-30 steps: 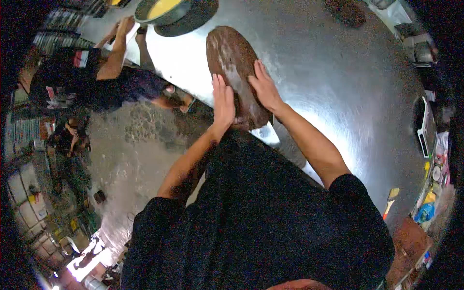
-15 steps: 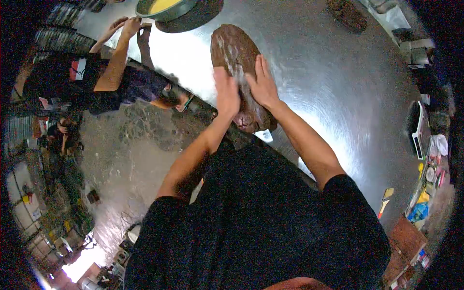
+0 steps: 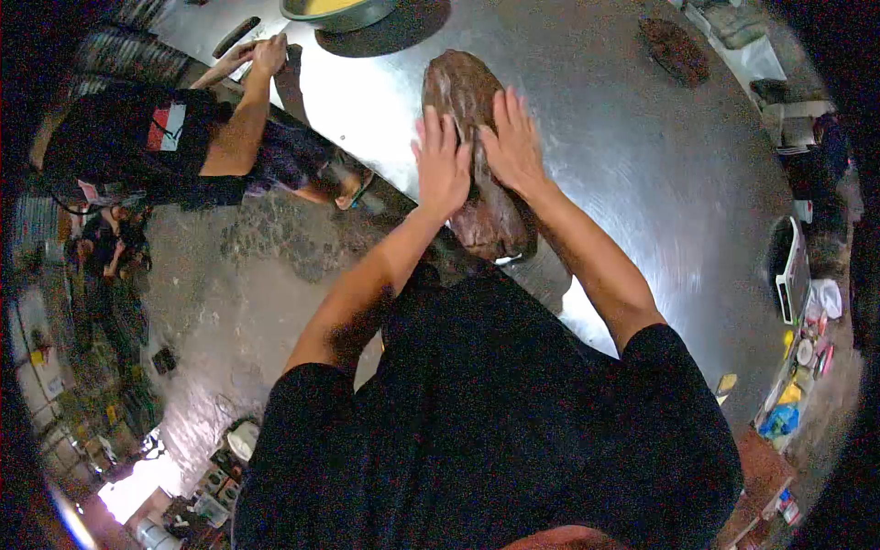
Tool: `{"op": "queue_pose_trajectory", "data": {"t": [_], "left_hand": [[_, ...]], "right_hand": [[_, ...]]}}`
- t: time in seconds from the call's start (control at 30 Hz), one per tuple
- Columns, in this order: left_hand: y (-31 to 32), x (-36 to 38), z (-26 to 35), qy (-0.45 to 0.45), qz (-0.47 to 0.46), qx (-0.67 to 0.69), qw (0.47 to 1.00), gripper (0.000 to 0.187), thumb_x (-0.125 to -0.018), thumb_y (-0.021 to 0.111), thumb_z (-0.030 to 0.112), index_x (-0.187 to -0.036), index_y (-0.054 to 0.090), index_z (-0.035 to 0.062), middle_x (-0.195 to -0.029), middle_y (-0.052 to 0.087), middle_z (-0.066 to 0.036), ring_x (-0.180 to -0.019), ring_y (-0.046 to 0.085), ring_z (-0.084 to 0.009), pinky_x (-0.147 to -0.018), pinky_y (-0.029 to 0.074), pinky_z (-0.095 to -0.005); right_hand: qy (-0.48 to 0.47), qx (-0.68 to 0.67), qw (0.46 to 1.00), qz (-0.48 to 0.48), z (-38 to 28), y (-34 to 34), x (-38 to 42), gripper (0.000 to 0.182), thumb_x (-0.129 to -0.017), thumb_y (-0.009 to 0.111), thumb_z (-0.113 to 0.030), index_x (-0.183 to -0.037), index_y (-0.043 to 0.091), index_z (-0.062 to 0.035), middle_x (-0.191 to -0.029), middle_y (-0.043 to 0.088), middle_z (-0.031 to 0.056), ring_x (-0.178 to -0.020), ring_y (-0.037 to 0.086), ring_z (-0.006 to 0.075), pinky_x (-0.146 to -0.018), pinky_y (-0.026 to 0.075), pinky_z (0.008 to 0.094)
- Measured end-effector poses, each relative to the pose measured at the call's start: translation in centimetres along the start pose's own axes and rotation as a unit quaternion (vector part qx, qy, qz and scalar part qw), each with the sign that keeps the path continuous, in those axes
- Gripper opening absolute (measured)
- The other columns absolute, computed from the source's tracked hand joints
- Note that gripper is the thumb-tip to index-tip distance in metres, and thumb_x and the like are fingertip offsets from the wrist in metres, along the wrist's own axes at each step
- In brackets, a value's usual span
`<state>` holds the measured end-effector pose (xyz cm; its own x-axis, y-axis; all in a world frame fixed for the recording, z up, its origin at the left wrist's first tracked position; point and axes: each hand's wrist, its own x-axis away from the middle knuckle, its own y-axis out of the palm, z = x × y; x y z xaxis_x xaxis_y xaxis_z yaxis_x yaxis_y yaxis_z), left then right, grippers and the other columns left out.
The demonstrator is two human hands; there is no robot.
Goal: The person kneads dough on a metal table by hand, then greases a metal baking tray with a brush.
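A long brown slab of dough point(image 3: 490, 215) lies on the metal table point(image 3: 632, 156) before me, with pale flour-like streaks along its top. My left hand point(image 3: 444, 167) rests on its left side, fingers stretched out and slightly spread. On the right side lies my right hand point(image 3: 515, 147), flat, its fingers pointing away from me and its thumb turned toward the left hand. Both palms touch the dough around its middle, and neither hand is closed around it. The far end and the near end of the dough show beyond my hands.
A grey bowl point(image 3: 353, 16) with yellow contents stands at the far edge. Another brown lump point(image 3: 674, 50) lies far right. At the left, a co-worker point(image 3: 229, 147) handles a small dark piece. A scale-like device point(image 3: 790, 270) and a brush point(image 3: 726, 383) are at the right edge.
My left hand has gone from blurred and upright to lying with fingers spread on the dough. The whole view has shifted slightly, so the table's things appear farther right.
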<state>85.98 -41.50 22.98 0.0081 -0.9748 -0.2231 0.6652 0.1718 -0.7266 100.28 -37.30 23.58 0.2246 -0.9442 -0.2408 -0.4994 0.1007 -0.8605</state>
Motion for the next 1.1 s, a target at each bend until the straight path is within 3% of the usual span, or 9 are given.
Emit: {"op": "queue_pose_trajectory", "data": {"t": [0.13, 0.2, 0.4, 0.53, 0.6, 0.7, 0.83, 0.97, 1.1], "left_hand": [[1.1, 0.4, -1.4, -0.023, 0.016, 0.076, 0.997, 0.059, -0.098, 0.037, 0.025, -0.147, 0.019, -0.0035, -0.155, 0.011, -0.022, -0.143, 0.008, -0.0427, -0.115, 0.01, -0.0495], [0.8, -0.3, -0.6, -0.045, 0.078, 0.134, 0.987, 0.057, -0.1, 0.034, 0.026, -0.146, 0.019, -0.0045, -0.154, 0.013, -0.024, -0.143, 0.009, -0.0408, -0.117, 0.01, -0.0412], [-0.4, -0.8, -0.5, -0.108, 0.031, 0.233, 0.966, 0.055, -0.101, 0.031, 0.027, -0.146, 0.023, -0.0038, -0.154, 0.018, -0.022, -0.143, 0.015, -0.0342, -0.117, 0.014, -0.0372], [-0.7, -0.6, -1.3, -0.119, 0.011, 0.258, 0.959, 0.056, -0.101, 0.034, 0.03, -0.146, 0.024, -0.002, -0.153, 0.022, -0.02, -0.143, 0.019, -0.0307, -0.116, 0.015, -0.0351], [-1.1, -0.1, -1.6, -0.146, -0.003, 0.258, 0.955, 0.06, -0.1, 0.038, 0.033, -0.147, 0.023, -0.0016, -0.153, 0.023, -0.02, -0.143, 0.019, -0.0309, -0.116, 0.016, -0.035], [-1.7, 0.0, -1.8, -0.146, 0.007, 0.274, 0.951, 0.061, -0.1, 0.039, 0.032, -0.147, 0.022, -0.0013, -0.153, 0.023, -0.019, -0.143, 0.019, -0.0308, -0.116, 0.016, -0.0351], [-1.0, -0.2, -3.1, -0.143, 0.005, 0.286, 0.948, 0.061, -0.099, 0.04, 0.033, -0.148, 0.022, 0.0009, -0.153, 0.023, -0.019, -0.143, 0.019, -0.0302, -0.116, 0.015, -0.0354], [-1.5, -0.6, -3.2, -0.138, -0.024, 0.273, 0.952, 0.062, -0.098, 0.045, 0.031, -0.147, 0.024, 0.0001, -0.152, 0.024, -0.021, -0.143, 0.021, -0.0309, -0.116, 0.016, -0.0347], [-1.0, -0.6, -3.3, -0.122, -0.035, 0.275, 0.953, 0.064, -0.097, 0.047, 0.032, -0.147, 0.023, 0.0009, -0.153, 0.021, -0.022, -0.143, 0.018, -0.0311, -0.116, 0.015, -0.0346]], "right_hand": [[0.04, 0.004, 0.997, -0.071, -1.0, 0.0, -1.4, 0.067, -0.093, 0.045, -0.033, -0.146, 0.023, 0.0009, -0.153, 0.019, 0.022, -0.141, 0.019, 0.0408, -0.113, 0.02, 0.0515], [-0.012, -0.01, 1.0, 0.008, -1.3, 0.0, -2.3, 0.066, -0.093, 0.046, -0.033, -0.146, 0.024, 0.0002, -0.154, 0.02, 0.0212, -0.141, 0.019, 0.0406, -0.113, 0.019, 0.0518], [-0.07, 0.063, 0.994, 0.056, -3.4, -1.0, -3.0, 0.066, -0.092, 0.048, -0.033, -0.147, 0.026, -0.0025, -0.154, 0.02, 0.0186, -0.141, 0.02, 0.0399, -0.112, 0.02, 0.054], [-0.038, 0.095, 0.993, -0.051, -2.9, 1.1, -4.9, 0.066, -0.093, 0.048, -0.034, -0.147, 0.026, -0.0035, -0.154, 0.02, 0.0189, -0.141, 0.02, 0.0401, -0.111, 0.02, 0.0549], [-0.096, 0.083, 0.989, 0.07, -3.3, 0.3, -5.6, 0.065, -0.094, 0.047, -0.036, -0.146, 0.027, -0.0036, -0.154, 0.021, 0.0193, -0.14, 0.021, 0.0402, -0.111, 0.02, 0.0548], [-0.065, 0.095, 0.99, -0.077, -2.7, 1.5, -7.2, 0.067, -0.094, 0.046, -0.039, -0.147, 0.027, -0.0037, -0.154, 0.021, 0.0193, -0.141, 0.02, 0.0394, -0.112, 0.02, 0.0535], [-0.084, 0.121, 0.989, -0.024, -1.2, 3.3, -7.9, 0.071, -0.092, 0.046, -0.043, -0.147, 0.025, -0.0037, -0.153, 0.019, 0.0219, -0.14, 0.022, 0.0398, -0.113, 0.02, 0.0496], [-0.057, 0.084, 0.993, -0.064, -2.0, 1.0, -10.5, 0.066, -0.084, 0.057, -0.046, -0.133, 0.049, -0.0011, -0.14, 0.043, 0.0233, -0.131, 0.039, 0.0385, -0.109, 0.031, 0.0448], [-0.095, 0.053, 0.99, 0.087, -0.9, 2.2, -15.1, 0.061, -0.079, 0.066, -0.041, -0.124, 0.057, -0.0022, -0.128, 0.054, 0.0212, -0.118, 0.053, 0.0347, -0.1, 0.041, 0.0438]]}}
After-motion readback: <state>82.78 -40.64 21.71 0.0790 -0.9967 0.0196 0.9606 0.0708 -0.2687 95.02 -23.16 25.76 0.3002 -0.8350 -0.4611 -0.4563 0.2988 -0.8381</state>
